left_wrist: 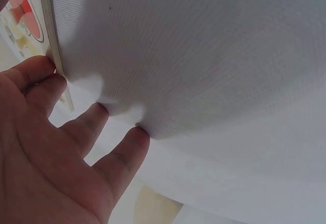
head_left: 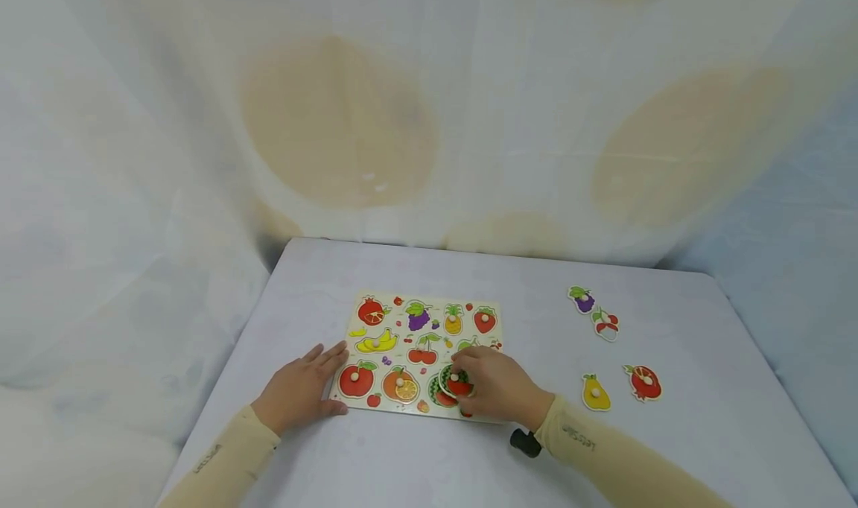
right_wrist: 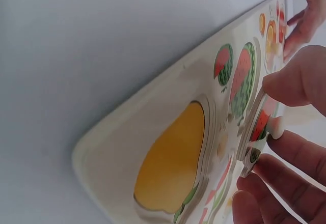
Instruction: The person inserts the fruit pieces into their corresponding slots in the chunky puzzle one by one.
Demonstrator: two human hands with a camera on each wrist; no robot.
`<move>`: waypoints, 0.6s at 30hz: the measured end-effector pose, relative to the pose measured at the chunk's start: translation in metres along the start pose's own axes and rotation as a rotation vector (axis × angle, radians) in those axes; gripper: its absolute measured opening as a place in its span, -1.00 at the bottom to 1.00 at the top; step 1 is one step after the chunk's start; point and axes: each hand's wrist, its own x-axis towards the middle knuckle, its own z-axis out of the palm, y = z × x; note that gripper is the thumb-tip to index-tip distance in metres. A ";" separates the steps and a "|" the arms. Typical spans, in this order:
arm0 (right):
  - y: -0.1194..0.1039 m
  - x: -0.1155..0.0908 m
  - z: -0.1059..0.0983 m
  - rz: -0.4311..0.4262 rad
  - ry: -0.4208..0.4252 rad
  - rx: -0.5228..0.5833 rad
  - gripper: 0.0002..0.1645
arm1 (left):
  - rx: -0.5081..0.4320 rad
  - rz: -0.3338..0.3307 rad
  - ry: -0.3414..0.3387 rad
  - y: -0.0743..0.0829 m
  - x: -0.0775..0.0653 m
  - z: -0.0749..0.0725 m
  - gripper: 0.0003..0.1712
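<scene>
My right hand [head_left: 501, 386] pinches a watermelon puzzle piece [head_left: 456, 381] by its edges, thumb on one side and fingers on the other. In the right wrist view the piece [right_wrist: 261, 124] stands tilted close over the board, its knob facing outward. The printed watermelon recess [right_wrist: 243, 81] shows beside it. The fruit puzzle board [head_left: 395, 354] lies flat, with apple, orange, banana, cherry, grape, pineapple, strawberry and pomegranate pictures on it. At the board's left edge rests my left hand [head_left: 299, 387], fingers extended; in the left wrist view its fingertips [left_wrist: 46, 66] touch the board's side.
Loose pieces lie right of the board: grapes [head_left: 582, 299], cherries [head_left: 605, 324], a yellow pear [head_left: 595, 393] and a pomegranate [head_left: 643, 383]. A pear-shaped recess [right_wrist: 170, 160] shows at the board's near right corner. A white cloth covers the table [head_left: 536, 277]; curtains hang behind.
</scene>
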 end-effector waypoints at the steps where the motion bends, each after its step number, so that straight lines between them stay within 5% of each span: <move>1: -0.001 0.001 0.001 0.001 -0.004 0.000 -0.54 | 0.000 0.001 0.003 0.000 0.000 0.000 0.10; 18: -0.012 0.005 0.013 -0.063 -0.041 -0.071 -0.53 | 0.006 0.008 0.024 0.000 -0.001 0.001 0.09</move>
